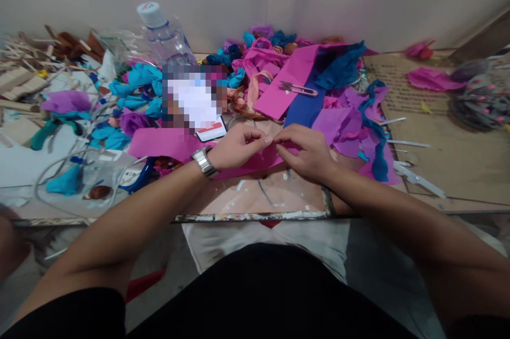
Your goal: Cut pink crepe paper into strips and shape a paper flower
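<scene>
My left hand [241, 145], with a metal watch [204, 162] on its wrist, meets my right hand [305, 150] above the front part of the table. Thumbs and forefingers are pinched together on both hands, the tips touching or nearly so. Whatever they hold is too small or hidden to name. A strip of magenta crepe paper [255, 165] lies under and beside the fingers. Beyond my right hand, a pair of thread snips [298, 89] rests on a folded pink paper sheet [274, 95], with dark blue paper [300, 111] beside it.
A clear bottle [167, 41] with a white cap stands at the back left, near a blurred-out bright phone screen [211, 129]. Blue and purple paper scraps [137, 81] crowd the left. Wood sticks [24, 73] pile farther left. Cardboard [430, 163] and a glue gun [418, 179] lie right.
</scene>
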Tool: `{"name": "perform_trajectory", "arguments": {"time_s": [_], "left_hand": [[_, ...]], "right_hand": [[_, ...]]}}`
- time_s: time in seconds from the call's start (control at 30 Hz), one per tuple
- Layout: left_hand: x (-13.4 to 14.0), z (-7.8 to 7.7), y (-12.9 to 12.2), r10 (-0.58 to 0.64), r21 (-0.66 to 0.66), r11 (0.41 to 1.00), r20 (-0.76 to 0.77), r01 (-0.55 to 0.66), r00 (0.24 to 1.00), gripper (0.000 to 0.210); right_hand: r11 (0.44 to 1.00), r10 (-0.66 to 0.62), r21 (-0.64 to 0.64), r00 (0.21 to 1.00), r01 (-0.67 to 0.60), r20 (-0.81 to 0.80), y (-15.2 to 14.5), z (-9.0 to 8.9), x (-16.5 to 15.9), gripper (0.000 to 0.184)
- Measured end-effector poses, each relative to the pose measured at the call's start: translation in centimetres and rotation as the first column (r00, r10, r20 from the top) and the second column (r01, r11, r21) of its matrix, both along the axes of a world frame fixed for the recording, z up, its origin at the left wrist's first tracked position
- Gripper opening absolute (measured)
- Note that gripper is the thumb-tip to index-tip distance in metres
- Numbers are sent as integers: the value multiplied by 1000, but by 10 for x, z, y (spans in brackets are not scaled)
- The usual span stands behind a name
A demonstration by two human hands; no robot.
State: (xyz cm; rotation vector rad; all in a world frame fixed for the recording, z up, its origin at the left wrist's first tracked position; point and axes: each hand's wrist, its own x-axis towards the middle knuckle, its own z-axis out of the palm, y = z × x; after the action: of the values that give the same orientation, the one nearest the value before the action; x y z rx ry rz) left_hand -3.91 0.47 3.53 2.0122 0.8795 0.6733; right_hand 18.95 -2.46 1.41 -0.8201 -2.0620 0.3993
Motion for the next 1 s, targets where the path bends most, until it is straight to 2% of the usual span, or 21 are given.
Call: {"name": "perform_trajectory", "arguments": {"time_s": [0.1, 0.27, 0.47, 0.67, 0.83, 1.0], "left_hand": [[0, 0, 0, 9, -3, 1000, -6, -9, 1000, 40], [3, 3, -1, 13, 8, 1000, 6, -13, 1000, 18], [4, 2, 1, 39, 5, 999, 30, -39, 999, 24], [2, 2, 1, 0, -39, 999, 54, 2, 999, 19], [3, 1, 1, 2, -43, 999, 45, -1, 999, 42], [4, 0, 1, 6, -66, 998, 84, -1, 996, 31]], "right_hand": [[1000, 8, -15, 1000, -8, -6, 0, 1, 0, 11], [1000, -12, 0, 1000, 12, -11, 0, 2, 0, 9], [1000, 17, -2, 999, -17, -29, 0, 1, 1, 11], [999, 31, 20, 999, -30, -31, 0, 1, 1, 11], [1000, 2, 1, 1000, -2, -21, -1, 1, 1, 9], [1000, 11, -14, 1000, -11, -20, 0, 0, 1, 10]]}}
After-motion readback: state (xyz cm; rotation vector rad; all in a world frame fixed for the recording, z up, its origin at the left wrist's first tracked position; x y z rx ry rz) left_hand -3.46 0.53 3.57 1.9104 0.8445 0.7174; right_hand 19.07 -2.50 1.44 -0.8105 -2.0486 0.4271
